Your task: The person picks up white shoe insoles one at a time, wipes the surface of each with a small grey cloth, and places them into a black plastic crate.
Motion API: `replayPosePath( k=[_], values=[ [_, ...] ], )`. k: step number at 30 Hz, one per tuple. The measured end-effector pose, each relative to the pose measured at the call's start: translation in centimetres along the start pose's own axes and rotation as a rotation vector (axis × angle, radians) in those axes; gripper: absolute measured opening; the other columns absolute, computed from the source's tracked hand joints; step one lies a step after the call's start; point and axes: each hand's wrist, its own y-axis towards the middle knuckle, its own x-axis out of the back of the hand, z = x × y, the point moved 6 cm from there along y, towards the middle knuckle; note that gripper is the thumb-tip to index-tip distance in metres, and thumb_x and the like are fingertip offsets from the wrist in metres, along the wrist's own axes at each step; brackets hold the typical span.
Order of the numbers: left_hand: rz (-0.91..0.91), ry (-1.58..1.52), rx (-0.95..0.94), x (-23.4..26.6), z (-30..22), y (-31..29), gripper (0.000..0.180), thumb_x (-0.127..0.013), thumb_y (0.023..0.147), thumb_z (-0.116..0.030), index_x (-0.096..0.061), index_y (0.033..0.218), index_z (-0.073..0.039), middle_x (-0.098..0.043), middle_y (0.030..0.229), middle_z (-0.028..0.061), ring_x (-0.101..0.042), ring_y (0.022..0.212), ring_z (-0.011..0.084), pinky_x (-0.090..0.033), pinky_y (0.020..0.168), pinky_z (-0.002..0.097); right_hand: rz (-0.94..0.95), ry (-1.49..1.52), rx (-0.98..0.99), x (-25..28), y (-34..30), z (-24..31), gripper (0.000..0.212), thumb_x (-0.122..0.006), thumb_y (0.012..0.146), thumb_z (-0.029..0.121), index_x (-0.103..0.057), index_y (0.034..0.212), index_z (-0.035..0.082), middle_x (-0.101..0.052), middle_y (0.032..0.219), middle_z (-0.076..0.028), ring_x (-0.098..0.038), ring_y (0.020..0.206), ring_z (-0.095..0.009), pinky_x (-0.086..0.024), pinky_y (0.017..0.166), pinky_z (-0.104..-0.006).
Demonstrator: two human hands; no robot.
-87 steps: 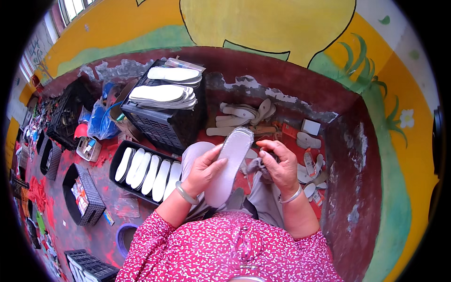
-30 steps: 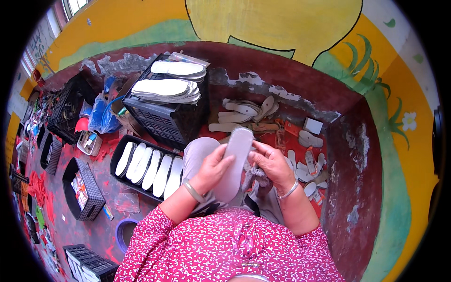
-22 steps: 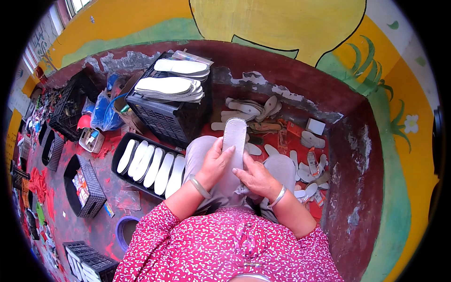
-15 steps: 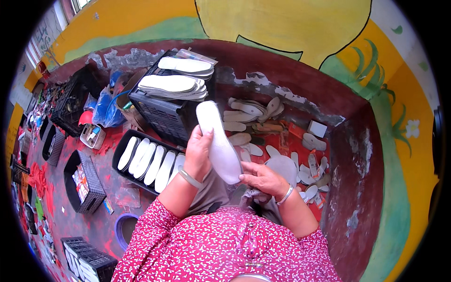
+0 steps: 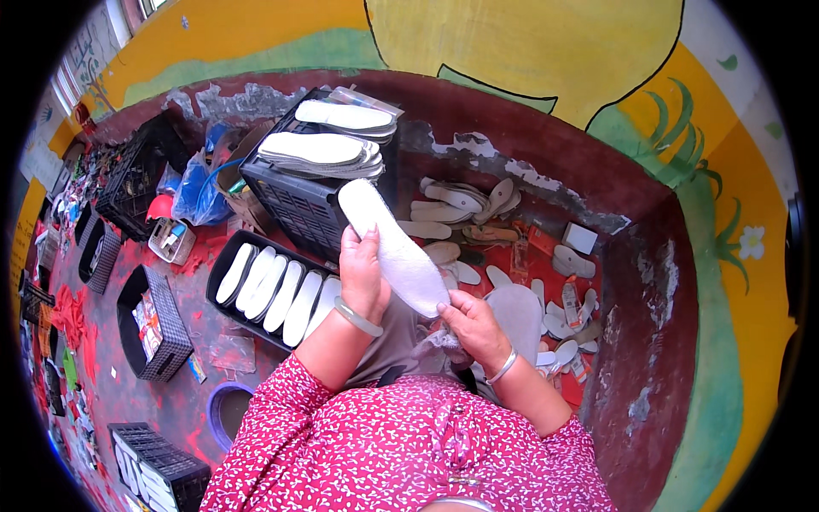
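A white fluffy insole (image 5: 397, 252) is held up in front of me, slanting from upper left to lower right. My left hand (image 5: 363, 273) grips its left edge near the middle, thumb on the face. At the lower right end, my right hand (image 5: 475, 322) pinches the insole's tip between thumb and fingers. Below and left of my left hand stands a black basket (image 5: 223, 294) with a row of white insoles (image 5: 281, 295). Stacks of white insoles (image 5: 320, 151) lie on an upturned black crate (image 5: 290, 212) beyond it.
Loose insoles and soles (image 5: 461, 200) are scattered on red sheeting along the wall, with a small white box (image 5: 579, 238). At left are a grey woven basket (image 5: 171, 341) with packets, blue plastic bags (image 5: 198, 192) and a purple basin (image 5: 219, 418). Another black crate (image 5: 162, 461) sits at lower left.
The insole has tilted further, its upper end swinging left and its lower end shifting slightly right and up. Both hands keep hold of it, the right having risen a little.
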Motion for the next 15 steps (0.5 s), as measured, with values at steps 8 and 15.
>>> replayPosePath(
  k=[8,15],
  values=[
    [0.231,-0.175,0.363,-2.3,-0.2,-1.4,0.048,-0.056,0.085,-0.01,-0.039,0.128,-0.002,-0.059,0.107,0.0158,-0.058,0.103,0.0269,-0.045,0.092,0.038,0.081,0.293,-0.079,0.1,-0.2,1.0,0.027,-0.053,0.092,0.014,-0.054,0.112,-0.003,-0.065,0.093,-0.011,-0.065,0.078,-0.015,-0.053,0.07,-0.0263],
    [0.294,-0.162,0.263,-3.0,-0.2,-1.8,0.064,-0.06,0.079,-0.005,-0.029,0.135,-0.003,-0.06,0.098,0.0133,-0.058,0.099,0.0283,-0.045,0.092,0.0431,0.098,0.389,-0.15,-0.3,-0.1,0.2,0.03,-0.053,0.092,0.017,-0.051,0.116,-0.003,-0.065,0.095,-0.014,-0.064,0.077,-0.014,-0.053,0.069,-0.0256]
  ],
)
